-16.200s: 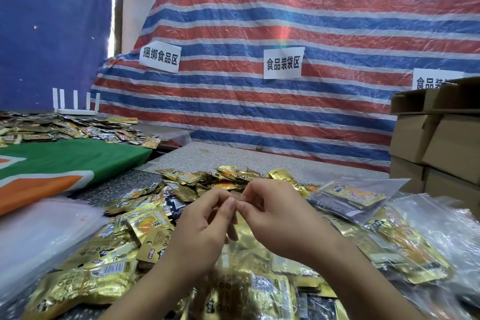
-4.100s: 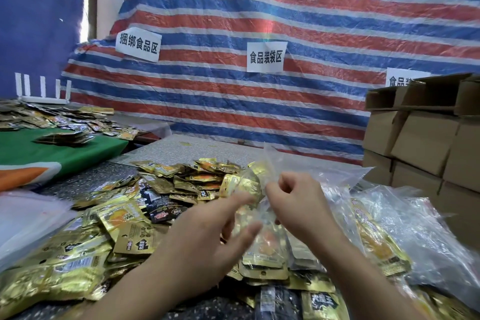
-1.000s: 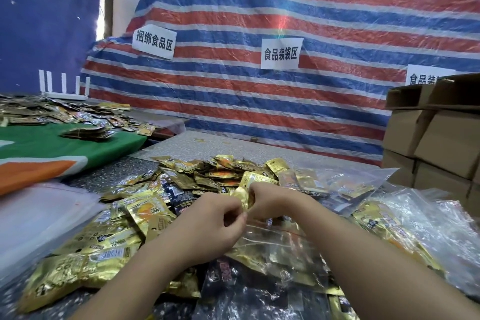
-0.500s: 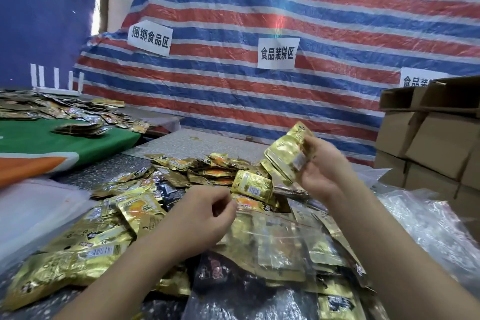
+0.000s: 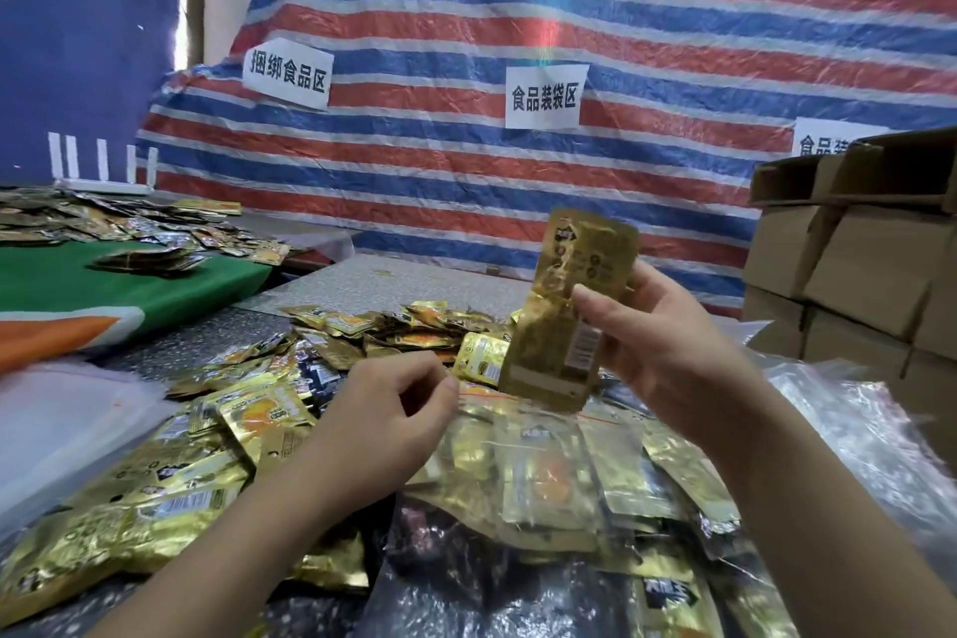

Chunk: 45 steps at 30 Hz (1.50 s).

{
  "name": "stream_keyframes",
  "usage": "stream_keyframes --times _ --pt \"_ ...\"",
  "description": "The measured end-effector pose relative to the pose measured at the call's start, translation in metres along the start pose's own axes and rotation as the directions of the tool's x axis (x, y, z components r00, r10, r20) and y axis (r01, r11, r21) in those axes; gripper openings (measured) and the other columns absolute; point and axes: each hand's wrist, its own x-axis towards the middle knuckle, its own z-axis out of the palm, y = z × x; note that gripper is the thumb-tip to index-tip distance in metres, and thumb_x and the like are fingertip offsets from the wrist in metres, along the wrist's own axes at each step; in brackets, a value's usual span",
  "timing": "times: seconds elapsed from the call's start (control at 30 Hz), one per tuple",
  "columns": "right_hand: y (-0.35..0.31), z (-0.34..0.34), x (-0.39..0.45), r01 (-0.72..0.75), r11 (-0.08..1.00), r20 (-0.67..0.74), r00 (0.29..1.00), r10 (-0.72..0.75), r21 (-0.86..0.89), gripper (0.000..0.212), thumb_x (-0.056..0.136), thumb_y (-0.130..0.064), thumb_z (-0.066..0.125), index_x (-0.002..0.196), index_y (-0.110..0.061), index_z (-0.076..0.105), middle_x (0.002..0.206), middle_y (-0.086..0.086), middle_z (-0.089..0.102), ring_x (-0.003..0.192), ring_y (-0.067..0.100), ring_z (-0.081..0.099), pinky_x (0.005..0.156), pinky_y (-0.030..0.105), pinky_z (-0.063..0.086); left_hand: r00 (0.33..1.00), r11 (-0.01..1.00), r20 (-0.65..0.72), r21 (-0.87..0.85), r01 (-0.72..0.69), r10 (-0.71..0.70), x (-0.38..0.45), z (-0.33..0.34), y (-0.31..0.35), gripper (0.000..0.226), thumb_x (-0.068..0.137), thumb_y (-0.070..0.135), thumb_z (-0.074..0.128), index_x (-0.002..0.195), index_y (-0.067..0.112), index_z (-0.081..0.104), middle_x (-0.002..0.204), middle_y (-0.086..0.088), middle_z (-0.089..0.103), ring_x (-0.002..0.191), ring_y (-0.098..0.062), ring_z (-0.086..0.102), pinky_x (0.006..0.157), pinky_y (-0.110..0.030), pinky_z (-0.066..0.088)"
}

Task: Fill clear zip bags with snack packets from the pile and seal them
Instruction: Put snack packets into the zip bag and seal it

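Note:
My right hand (image 5: 668, 347) holds a small stack of gold snack packets (image 5: 564, 311) upright above the table, thumb across their front. Below them lies a clear zip bag (image 5: 544, 461) with several gold packets inside, its red zip line facing away from me. My left hand (image 5: 383, 420) pinches the bag's mouth at its left corner, fingers curled. The loose pile of gold and dark snack packets (image 5: 373, 332) spreads across the grey speckled table beyond and to the left of my hands.
Filled clear bags (image 5: 854, 435) lie at the right. Stacked cardboard boxes (image 5: 854, 264) stand at the far right. A white plastic sheet (image 5: 57, 420) and a green-orange cloth (image 5: 103, 295) lie at the left, with more packets (image 5: 103, 223) behind. A striped tarp (image 5: 569, 42) hangs at the back.
My right hand has turned the packet stack upright and brought it nearer the bag's mouth. My left hand stays pinched at the bag's left corner.

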Motion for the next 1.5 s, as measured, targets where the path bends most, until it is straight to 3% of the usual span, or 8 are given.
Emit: stream_keyframes --times 0.33,0.57,0.67,0.8,0.93,1.13,1.33,1.5 --pt "0.001 0.011 -0.012 -0.047 0.739 0.23 0.935 0.27 -0.673 0.029 0.093 -0.016 0.067 0.118 -0.03 0.061 0.103 -0.007 0.074 0.095 0.012 0.072 0.081 0.037 0.061 0.996 0.996 -0.064 -0.066 0.062 -0.066 0.0 0.001 0.005 0.032 0.095 0.02 0.057 0.065 0.009 0.056 0.052 0.009 0.044 0.05 -0.006 0.04 0.049 -0.019 0.029" --pt "0.0 0.006 -0.011 -0.04 0.691 0.245 0.919 0.308 -0.722 0.026 0.087 -0.029 0.07 0.112 -0.032 0.064 0.103 0.001 0.074 0.092 0.02 0.073 0.082 0.051 0.059 0.992 0.982 -0.067 -0.163 0.099 -0.111 0.001 0.004 0.005 0.036 0.096 0.046 0.049 0.073 0.021 0.059 0.058 0.006 0.049 0.052 -0.004 0.043 0.05 -0.019 0.035" --pt "0.003 0.002 -0.009 -0.052 0.717 0.214 0.937 0.276 -0.695 0.029 0.082 -0.035 0.07 0.11 -0.035 0.066 0.098 0.002 0.075 0.088 0.021 0.073 0.081 0.053 0.06 0.975 0.944 -0.084 -0.28 0.175 -0.205 0.003 0.004 0.003 0.028 0.086 0.066 0.048 0.095 0.043 0.061 0.084 0.001 0.065 0.07 -0.011 0.06 0.064 -0.028 0.05" --pt "0.004 -0.005 -0.004 -0.099 0.782 0.154 0.958 0.242 -0.615 0.032 0.077 -0.034 0.074 0.107 -0.028 0.07 0.098 0.006 0.076 0.09 0.025 0.074 0.085 0.051 0.059 0.963 0.914 0.136 -0.307 0.265 -0.234 0.004 0.003 -0.001 0.052 0.074 0.087 0.043 0.096 0.047 0.068 0.093 0.009 0.072 0.082 -0.006 0.067 0.077 -0.032 0.054" --pt "0.001 -0.003 -0.006 -0.098 0.737 0.191 0.936 0.297 -0.669 0.022 0.08 -0.031 0.072 0.102 -0.03 0.071 0.092 0.003 0.076 0.084 0.02 0.073 0.073 0.035 0.058 0.93 0.869 0.284 -0.369 0.329 -0.232 0.002 0.007 0.003 0.03 0.082 0.055 0.054 0.089 0.036 0.075 0.089 0.001 0.076 0.083 -0.017 0.072 0.078 -0.039 0.059" --pt "0.001 0.01 -0.009 0.003 0.509 0.216 0.907 0.36 -0.861 0.007 0.089 -0.028 0.07 0.096 -0.028 0.07 0.087 -0.003 0.072 0.08 0.013 0.069 0.074 0.042 0.059 0.947 0.885 0.226 -0.357 0.298 -0.228 0.0 0.01 0.009 0.041 0.087 0.051 0.05 0.087 0.02 0.077 0.084 -0.01 0.075 0.079 -0.037 0.069 0.078 -0.055 0.056" --pt "0.009 0.022 -0.01 0.059 0.365 0.225 0.873 0.432 -0.929 0.011 0.087 -0.036 0.072 0.095 -0.029 0.072 0.085 -0.008 0.072 0.073 0.007 0.065 0.065 0.026 0.055 0.943 0.909 0.23 -0.287 0.301 -0.24 -0.003 0.018 0.01 0.029 0.094 0.037 0.055 0.087 0.023 0.079 0.079 -0.007 0.075 0.072 -0.021 0.071 0.07 -0.039 0.057" --pt "0.012 0.023 -0.012 0.09 0.288 0.203 0.898 0.39 -0.953 0.021 0.095 -0.037 0.063 0.087 -0.02 0.071 0.081 -0.002 0.068 0.066 0.01 0.057 0.061 0.028 0.047 0.937 0.907 0.183 -0.252 0.337 -0.297 -0.003 0.021 0.01 0.032 0.099 0.027 0.054 0.079 0.021 0.077 0.077 0.001 0.075 0.066 -0.012 0.071 0.065 -0.034 0.057"
